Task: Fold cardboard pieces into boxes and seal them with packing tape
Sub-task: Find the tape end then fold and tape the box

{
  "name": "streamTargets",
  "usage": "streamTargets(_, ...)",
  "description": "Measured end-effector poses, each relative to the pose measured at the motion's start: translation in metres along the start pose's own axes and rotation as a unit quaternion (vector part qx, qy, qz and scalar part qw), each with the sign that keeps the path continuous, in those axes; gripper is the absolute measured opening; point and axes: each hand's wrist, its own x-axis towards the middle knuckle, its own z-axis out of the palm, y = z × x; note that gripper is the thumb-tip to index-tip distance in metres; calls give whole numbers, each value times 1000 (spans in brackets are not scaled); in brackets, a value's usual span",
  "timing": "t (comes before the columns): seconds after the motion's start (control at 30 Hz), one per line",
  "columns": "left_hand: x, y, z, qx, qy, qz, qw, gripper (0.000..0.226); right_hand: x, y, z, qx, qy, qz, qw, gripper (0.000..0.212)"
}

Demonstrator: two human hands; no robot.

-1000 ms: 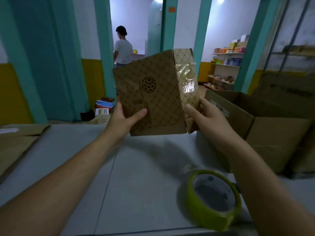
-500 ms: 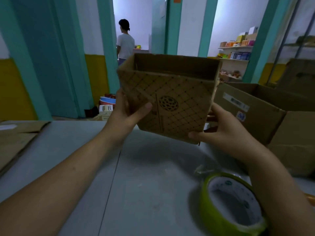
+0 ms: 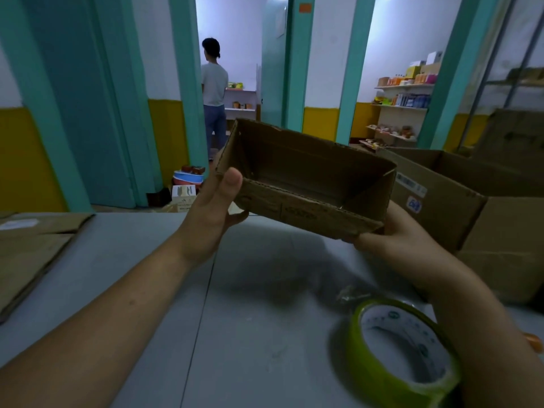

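Grey bench (image 3: 250, 334) lay beneath both hands. Raised between them, the open box (image 3: 309, 184) was gripped at its rim by the left hand (image 3: 212, 213), while the right hand (image 3: 394, 240) cupped one lower corner. That corner hold looked slight, so the box might have twisted free. The right forearm could have knocked the tape roll (image 3: 403, 348) beside it.

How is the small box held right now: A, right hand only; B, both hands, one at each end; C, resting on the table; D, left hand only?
B: the left hand grips the box at its left end, the right hand at its right end, clear of the table.
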Motion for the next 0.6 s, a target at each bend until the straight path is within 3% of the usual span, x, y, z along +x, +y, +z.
streamTargets(0.1, 0, 0, 1, -28, -4, 7, 1000, 124, -2, -6, -3, 196, -14, 2, 981, 48)
streamTargets(0.17, 1, 2, 0, -59, -29, 0, 998, 122, -2, -10, -5, 246, -9, -3, 969, 50)
streamTargets(0.33, 4, 4, -7, -95, -63, -39, 993, 93, -2, -10, -6, 184, 12, -51, 982, 60)
streamTargets(0.43, 5, 4, -12, -44, -98, -33, 994, 66, -4, -8, -3, 142, 38, -72, 986, 44)
streamTargets(0.53, 3, 1, -12, 5, -80, -8, 997, 44, -7, -9, -2, 109, 28, -74, 991, 64)
streamTargets(0.6, 3, -1, -10, 40, -70, 9, 997, 33, -9, -10, -1, 95, 16, -78, 992, 62)
